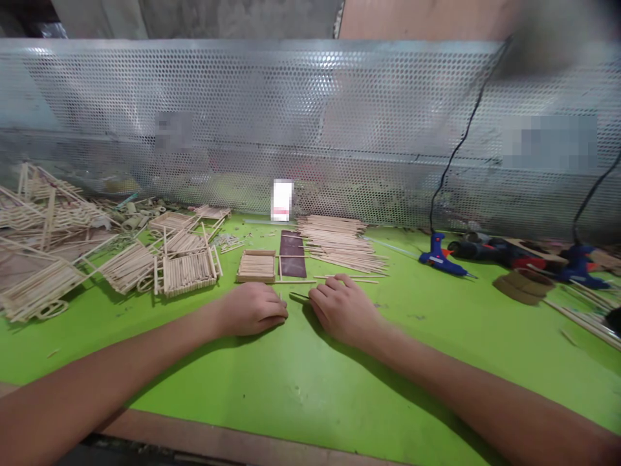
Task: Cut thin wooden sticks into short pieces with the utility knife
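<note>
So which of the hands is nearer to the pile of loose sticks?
Right. The right hand is just in front of the pile of loose sticks; the left hand is farther off, in front and to its left.

I see a blue glue gun (440, 257) to my right, its black cord (466, 131) rising before a perforated metal screen (242, 97).
</note>
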{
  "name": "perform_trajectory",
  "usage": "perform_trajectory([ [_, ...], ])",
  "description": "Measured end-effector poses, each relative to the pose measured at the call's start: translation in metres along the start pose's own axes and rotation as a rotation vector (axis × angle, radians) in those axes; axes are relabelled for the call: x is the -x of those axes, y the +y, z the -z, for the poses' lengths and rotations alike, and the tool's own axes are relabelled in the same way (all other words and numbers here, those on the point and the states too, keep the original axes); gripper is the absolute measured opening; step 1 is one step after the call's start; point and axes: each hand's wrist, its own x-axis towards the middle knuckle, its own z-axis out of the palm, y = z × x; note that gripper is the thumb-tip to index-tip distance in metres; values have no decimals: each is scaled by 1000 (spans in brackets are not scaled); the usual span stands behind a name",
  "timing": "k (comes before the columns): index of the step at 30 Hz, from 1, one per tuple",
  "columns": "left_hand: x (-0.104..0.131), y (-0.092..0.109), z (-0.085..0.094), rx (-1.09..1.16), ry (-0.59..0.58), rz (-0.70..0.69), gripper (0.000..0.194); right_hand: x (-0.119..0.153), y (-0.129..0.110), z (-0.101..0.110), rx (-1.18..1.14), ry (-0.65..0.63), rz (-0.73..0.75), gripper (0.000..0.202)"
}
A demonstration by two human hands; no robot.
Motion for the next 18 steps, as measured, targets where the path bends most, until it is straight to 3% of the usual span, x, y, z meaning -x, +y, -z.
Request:
perform_trajectory([
  [4,0,-3,2,-12,60,4,20,1,0,1,-16,-6,-27,15],
  [9,9,-22,9,-62,147,76,19,3,-2,6,-105,-43,-42,13],
  [13,15,-31,14,-91,130,131,23,5,-9,10,-191,-85,6,15],
  [18,9,-22,19,-50,50,91,25,0,-14,11,-195,-156,108,15],
])
